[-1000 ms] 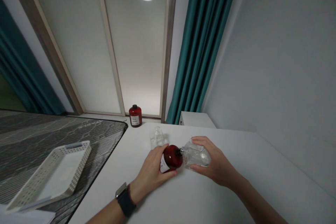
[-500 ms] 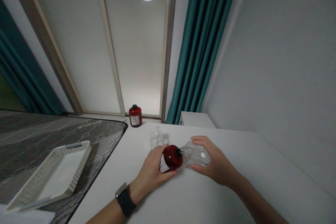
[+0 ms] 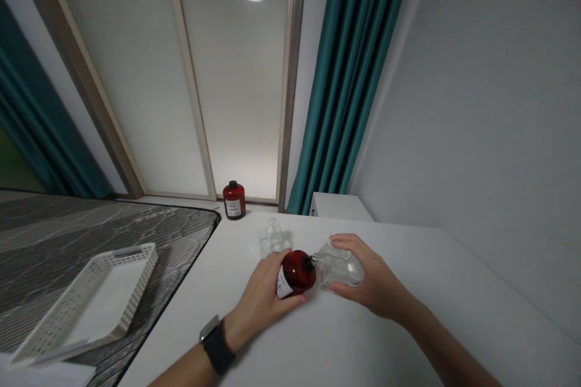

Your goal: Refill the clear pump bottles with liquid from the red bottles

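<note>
My left hand (image 3: 269, 290) is wrapped round a dark red bottle (image 3: 299, 271) with a white label, tilted with its neck toward the right. In my right hand (image 3: 370, 281) is a clear bottle (image 3: 339, 265), tipped on its side so that its mouth meets the neck of the red one. Whether any liquid passes between the two necks is too small to tell. Just behind the red bottle stands another clear bottle (image 3: 272, 237) on the white table (image 3: 345, 338).
A second red bottle (image 3: 233, 201) with a dark cap stands at the table's far left corner. Left of the table, a white perforated basket (image 3: 131, 302) rests on a grey patterned surface (image 3: 181, 230). Behind are a white cabinet (image 3: 340, 205) and a teal curtain (image 3: 349, 84).
</note>
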